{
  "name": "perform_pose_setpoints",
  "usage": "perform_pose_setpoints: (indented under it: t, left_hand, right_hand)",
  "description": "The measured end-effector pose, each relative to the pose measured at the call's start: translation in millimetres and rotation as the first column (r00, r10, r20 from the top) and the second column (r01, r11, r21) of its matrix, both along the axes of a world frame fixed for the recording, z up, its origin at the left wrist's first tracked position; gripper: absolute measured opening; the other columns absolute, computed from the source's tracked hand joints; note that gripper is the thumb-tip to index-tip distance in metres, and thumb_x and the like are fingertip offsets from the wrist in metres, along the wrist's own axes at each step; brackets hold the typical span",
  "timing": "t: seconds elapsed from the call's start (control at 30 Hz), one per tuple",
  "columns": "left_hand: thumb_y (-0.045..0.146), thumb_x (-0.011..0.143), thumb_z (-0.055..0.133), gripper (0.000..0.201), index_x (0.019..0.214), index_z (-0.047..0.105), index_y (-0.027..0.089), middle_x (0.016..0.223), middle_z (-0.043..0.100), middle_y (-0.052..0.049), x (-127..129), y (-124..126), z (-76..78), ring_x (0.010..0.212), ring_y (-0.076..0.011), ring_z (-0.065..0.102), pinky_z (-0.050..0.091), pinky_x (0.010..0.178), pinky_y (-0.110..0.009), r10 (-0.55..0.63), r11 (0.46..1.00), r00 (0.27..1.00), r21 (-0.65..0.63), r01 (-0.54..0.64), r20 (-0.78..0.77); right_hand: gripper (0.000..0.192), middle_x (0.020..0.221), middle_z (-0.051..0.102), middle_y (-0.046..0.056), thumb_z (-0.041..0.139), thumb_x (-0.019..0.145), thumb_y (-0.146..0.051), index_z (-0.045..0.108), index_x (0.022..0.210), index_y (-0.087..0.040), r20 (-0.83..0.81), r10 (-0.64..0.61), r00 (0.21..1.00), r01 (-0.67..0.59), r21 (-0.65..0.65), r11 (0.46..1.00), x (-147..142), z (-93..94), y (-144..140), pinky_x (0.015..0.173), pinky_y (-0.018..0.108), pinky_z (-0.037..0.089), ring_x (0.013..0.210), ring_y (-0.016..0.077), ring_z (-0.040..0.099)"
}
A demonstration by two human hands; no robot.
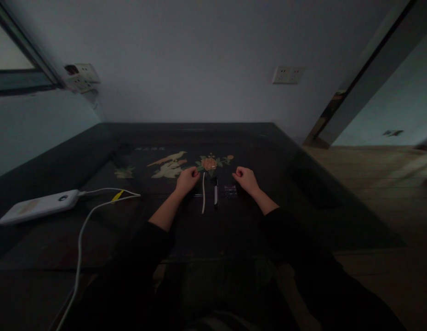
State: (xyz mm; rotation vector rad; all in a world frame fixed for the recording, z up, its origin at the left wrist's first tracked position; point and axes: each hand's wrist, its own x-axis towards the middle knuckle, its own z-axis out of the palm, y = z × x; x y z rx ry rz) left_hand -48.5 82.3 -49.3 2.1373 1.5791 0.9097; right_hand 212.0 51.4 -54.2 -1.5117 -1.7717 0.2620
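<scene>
While both hands rested curled on the dark table, the left hand had fingers closed beside a white stick. The right hand, loosely fisted, held nothing, with a small dark block just inside it. Probably mid-arrangement; any pickup would need a fine pinch.

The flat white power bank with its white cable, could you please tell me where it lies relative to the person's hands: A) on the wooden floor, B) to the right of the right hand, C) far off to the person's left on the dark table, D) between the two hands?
C: the flat white power bank lies at the dark table's left side, well clear of the left hand and right hand.
</scene>
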Motion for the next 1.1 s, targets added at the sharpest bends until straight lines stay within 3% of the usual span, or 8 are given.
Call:
perform_pose_setpoints:
  t: [1.1]
  left_hand:
    - [0.029,0.075,0.049,0.024,0.058,0.035,0.019,0.055,0.039,0.004,-0.3,-0.4,-0.2,0.055,-0.0105,0.036,0.023,0.054,-0.024,-0.006,1.0,1.0,-0.005,0.006,-0.012]
  right_hand:
    - [0.027,0.052,0.04,-0.004,0.054,0.072,-0.025,0.034,0.055,-0.021,0.016,0.013,1.0,-0.013,-0.006,1.0,-0.5,1.1,-0.6,0.053,0.024,0.023,0.052,0.0115,0.035]
